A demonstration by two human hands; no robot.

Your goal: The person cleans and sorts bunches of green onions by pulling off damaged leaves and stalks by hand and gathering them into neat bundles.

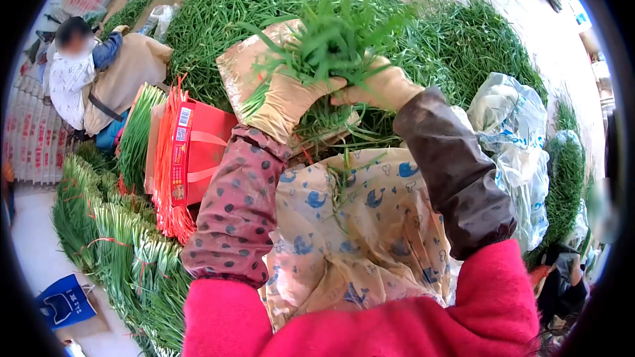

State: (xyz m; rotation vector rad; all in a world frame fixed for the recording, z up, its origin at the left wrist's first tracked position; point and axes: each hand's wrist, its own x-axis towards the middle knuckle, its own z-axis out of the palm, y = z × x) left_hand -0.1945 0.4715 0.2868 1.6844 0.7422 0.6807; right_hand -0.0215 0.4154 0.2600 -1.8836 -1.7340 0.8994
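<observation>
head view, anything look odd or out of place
The left sleeve cover is reddish and dotted, the right sleeve cover plain dark brown: an odd pair. Loose green blades also lie on the apron.

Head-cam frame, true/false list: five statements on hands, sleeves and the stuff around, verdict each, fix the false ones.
1. The left hand and right hand both wear gloves. True.
2. The two sleeves match. False: the left sleeve is spotted, the right sleeve plain dark brown.
3. The apron has blue whales on it. True.
4. The red ties lie on the wearer's right. False: the red ties are on the left, beside the red box.
5. A clear plastic bag lies on the wearer's right. True.
</observation>
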